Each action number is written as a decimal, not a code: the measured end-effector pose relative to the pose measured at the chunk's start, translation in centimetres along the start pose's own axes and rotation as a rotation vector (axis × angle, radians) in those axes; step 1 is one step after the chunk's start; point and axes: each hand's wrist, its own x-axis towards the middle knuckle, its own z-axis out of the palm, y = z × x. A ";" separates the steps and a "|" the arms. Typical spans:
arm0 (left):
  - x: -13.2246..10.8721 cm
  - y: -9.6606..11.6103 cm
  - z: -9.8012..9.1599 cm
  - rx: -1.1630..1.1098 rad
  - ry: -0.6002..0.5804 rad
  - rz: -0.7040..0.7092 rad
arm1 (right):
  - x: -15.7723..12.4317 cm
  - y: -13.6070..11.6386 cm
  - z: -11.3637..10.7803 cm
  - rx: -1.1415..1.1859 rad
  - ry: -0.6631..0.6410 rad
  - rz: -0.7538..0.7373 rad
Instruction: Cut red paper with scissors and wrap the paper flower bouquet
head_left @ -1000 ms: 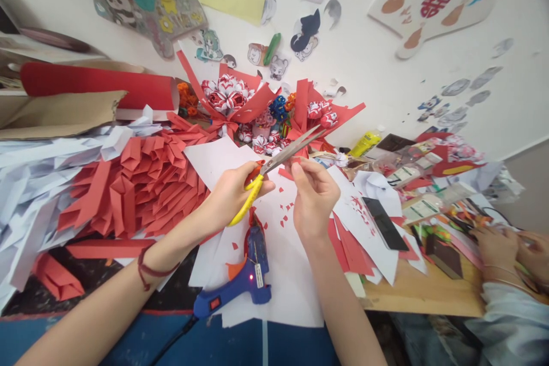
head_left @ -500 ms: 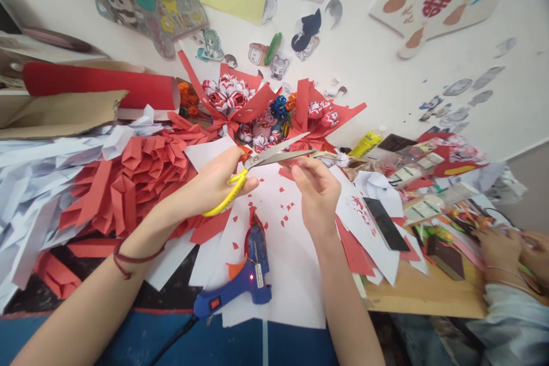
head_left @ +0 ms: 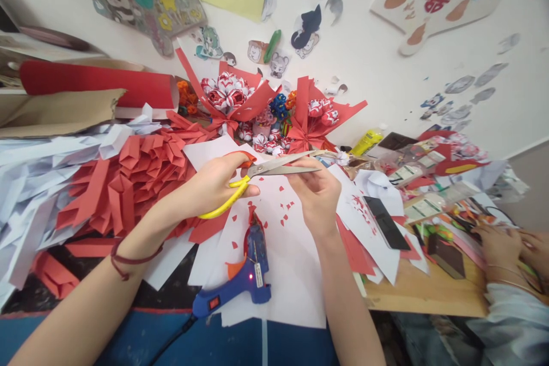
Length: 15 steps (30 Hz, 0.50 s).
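Observation:
My left hand is closed round the yellow handle of a pair of scissors, whose blades point right and stand slightly apart. The blades reach across the fingertips of my right hand. That hand is pinched shut; what its fingers hold is hidden behind the blades and fingers. Below both hands, white paper sheets carry several small red paper scraps. A blue glue gun with a lit red light lies on the sheets, nozzle away from me.
Folded red paper pieces and white ones are heaped at left. Red-wrapped paper flower bouquets stand against the wall. A black phone lies at right. Another person's hands work at the far right.
The scissors have shifted slightly down and right, their blades now crossing over my right fingertips. A small red bit beside those fingertips is no longer visible.

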 end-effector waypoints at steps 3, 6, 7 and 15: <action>0.0 -0.1 0.0 0.010 0.017 0.015 | 0.1 -0.1 0.0 -0.025 0.000 0.000; 0.0 -0.1 0.0 0.007 0.018 0.013 | 0.1 -0.3 0.1 -0.038 -0.003 0.002; 0.0 -0.1 0.0 0.005 0.017 0.015 | 0.1 -0.3 0.1 -0.039 -0.006 0.000; 0.0 -0.2 0.2 -0.012 0.015 0.017 | 0.0 -0.5 0.2 -0.025 -0.008 -0.015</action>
